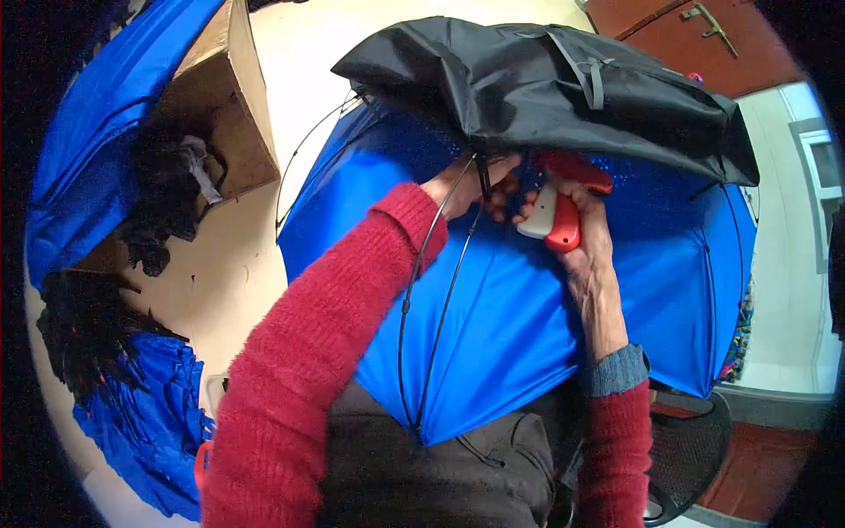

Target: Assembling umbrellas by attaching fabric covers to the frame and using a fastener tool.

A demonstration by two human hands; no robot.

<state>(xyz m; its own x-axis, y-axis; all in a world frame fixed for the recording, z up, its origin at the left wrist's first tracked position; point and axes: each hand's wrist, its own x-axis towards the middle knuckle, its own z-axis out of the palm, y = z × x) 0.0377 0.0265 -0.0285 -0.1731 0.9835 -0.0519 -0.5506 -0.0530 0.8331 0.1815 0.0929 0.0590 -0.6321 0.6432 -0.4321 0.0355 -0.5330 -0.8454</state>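
A blue umbrella (pixel 519 308) lies spread before me, its thin black ribs (pixel 406 305) showing. Across its far part rests black fabric (pixel 519 88) with a grey strap tied on it. Beneath the fabric's near edge, my left hand (pixel 458 189) is closed among the ribs with its fingers curled; what they grip is hidden. My right hand (pixel 596 236) is wrapped round the grip of a red-and-white pistol-grip tool (pixel 539 216). The tool's red front end lies under the fabric, close to my left fingertips.
To the left, an open cardboard box (pixel 255 106) holds dark cloth, with blue fabric (pixel 114 114) hanging over it. Below it lie a bundle of black strips (pixel 88 326) and crumpled blue fabric (pixel 145 422). A black mesh chair (pixel 691 449) stands at the lower right.
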